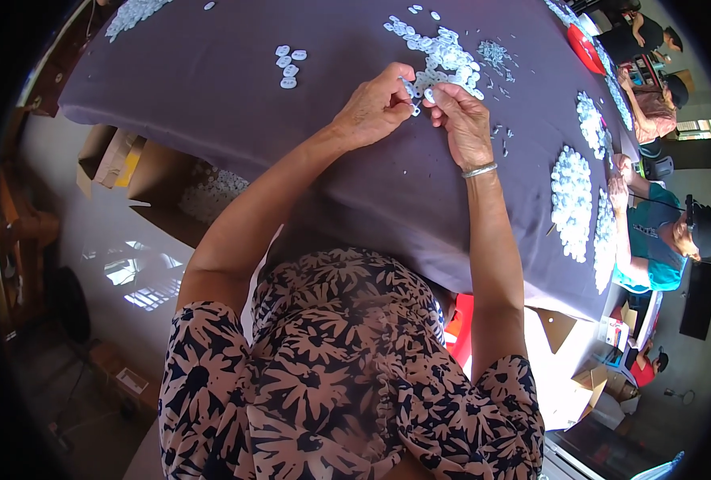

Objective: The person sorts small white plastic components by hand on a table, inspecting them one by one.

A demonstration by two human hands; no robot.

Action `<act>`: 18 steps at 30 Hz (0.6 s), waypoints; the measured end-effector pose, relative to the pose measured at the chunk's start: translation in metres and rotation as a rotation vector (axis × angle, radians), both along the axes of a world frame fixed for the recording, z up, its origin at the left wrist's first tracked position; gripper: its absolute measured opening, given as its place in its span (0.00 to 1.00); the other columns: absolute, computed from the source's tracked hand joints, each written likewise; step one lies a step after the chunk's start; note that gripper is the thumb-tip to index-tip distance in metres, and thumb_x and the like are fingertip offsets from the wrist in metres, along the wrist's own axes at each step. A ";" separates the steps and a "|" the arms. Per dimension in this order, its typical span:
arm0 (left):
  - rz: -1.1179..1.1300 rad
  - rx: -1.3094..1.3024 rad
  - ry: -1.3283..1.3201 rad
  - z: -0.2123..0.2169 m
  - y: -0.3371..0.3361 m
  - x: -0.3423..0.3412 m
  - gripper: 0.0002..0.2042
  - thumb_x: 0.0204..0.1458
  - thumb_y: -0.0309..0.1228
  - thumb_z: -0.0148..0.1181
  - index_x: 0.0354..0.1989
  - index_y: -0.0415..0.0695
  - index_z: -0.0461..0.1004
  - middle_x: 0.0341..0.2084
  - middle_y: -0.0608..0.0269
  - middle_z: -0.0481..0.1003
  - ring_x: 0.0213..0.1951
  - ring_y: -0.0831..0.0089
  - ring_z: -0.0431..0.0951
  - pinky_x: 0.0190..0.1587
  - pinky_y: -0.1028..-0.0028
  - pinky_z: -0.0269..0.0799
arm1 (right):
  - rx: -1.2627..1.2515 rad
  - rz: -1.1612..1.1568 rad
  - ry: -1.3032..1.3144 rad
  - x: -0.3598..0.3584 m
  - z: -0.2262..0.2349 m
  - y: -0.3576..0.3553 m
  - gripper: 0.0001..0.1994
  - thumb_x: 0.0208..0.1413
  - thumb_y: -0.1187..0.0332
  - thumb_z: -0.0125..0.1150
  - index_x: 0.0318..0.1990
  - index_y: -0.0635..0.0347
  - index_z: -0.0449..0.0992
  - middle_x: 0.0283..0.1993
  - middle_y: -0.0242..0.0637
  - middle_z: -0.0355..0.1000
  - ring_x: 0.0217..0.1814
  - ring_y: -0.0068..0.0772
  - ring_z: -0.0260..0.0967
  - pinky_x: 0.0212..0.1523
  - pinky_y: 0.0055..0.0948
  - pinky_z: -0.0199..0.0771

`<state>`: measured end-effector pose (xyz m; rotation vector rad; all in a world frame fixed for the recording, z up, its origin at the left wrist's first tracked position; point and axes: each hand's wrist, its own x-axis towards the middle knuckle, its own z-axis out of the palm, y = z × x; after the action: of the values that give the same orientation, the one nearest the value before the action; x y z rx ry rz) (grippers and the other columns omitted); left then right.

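My left hand (375, 108) is closed, thumb and fingers pinching small white oval plastic pieces (415, 110) with dark marks. Close beside it, my right hand (465, 126), with a silver bangle at the wrist, pinches another white oval piece (429, 95) between thumb and finger. Just beyond both hands lies a loose pile of similar white pieces (449, 54) on the dark cloth. To its right is a heap of tiny grey slivers (493, 54), some scattered nearer to me. A small cluster of white ovals (289, 70) lies farther left.
A dark cloth covers the table (211, 72). More white piles (571, 200) lie along the right side, where a person in a teal shirt (655, 240) works; others sit beyond, near a red bowl (585, 50). An open cardboard box (163, 180) of white pieces stands below left.
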<state>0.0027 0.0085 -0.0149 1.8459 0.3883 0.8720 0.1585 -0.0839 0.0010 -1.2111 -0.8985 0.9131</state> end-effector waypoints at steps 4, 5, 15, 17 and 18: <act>-0.015 0.014 0.020 0.000 0.000 0.000 0.19 0.46 0.22 0.55 0.47 0.41 0.60 0.21 0.63 0.73 0.24 0.73 0.72 0.31 0.73 0.68 | 0.012 -0.039 -0.106 -0.006 -0.002 0.000 0.08 0.55 0.71 0.59 0.40 0.64 0.76 0.30 0.32 0.74 0.28 0.17 0.65 0.28 0.17 0.66; -0.033 -0.001 0.039 0.001 0.000 -0.001 0.19 0.46 0.22 0.55 0.48 0.41 0.60 0.22 0.63 0.73 0.24 0.73 0.72 0.30 0.74 0.67 | 0.012 -0.039 -0.106 -0.006 -0.002 0.000 0.08 0.55 0.71 0.59 0.40 0.64 0.76 0.30 0.32 0.74 0.28 0.17 0.65 0.28 0.17 0.66; -0.046 0.005 0.039 0.002 -0.002 -0.002 0.19 0.47 0.22 0.54 0.48 0.41 0.60 0.23 0.62 0.73 0.25 0.73 0.72 0.31 0.73 0.68 | -0.028 -0.041 -0.211 -0.007 -0.002 -0.001 0.06 0.55 0.71 0.59 0.38 0.63 0.77 0.29 0.29 0.73 0.27 0.15 0.65 0.28 0.16 0.66; -0.041 0.014 0.037 0.001 -0.002 -0.002 0.19 0.47 0.22 0.54 0.48 0.41 0.60 0.23 0.62 0.73 0.25 0.73 0.72 0.32 0.73 0.68 | -0.027 -0.036 -0.213 -0.008 -0.001 -0.001 0.06 0.55 0.71 0.59 0.38 0.63 0.77 0.29 0.29 0.73 0.27 0.15 0.65 0.28 0.16 0.66; -0.041 0.015 0.037 0.001 -0.002 -0.002 0.19 0.47 0.22 0.54 0.48 0.41 0.60 0.23 0.62 0.73 0.25 0.73 0.72 0.32 0.73 0.68 | -0.026 -0.034 -0.205 -0.008 -0.001 -0.001 0.06 0.54 0.72 0.59 0.38 0.63 0.77 0.29 0.29 0.73 0.27 0.15 0.65 0.28 0.16 0.66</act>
<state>0.0008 0.0069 -0.0138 1.8793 0.3665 0.8156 0.1508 -0.0851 0.0002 -1.3554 -1.0284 0.7853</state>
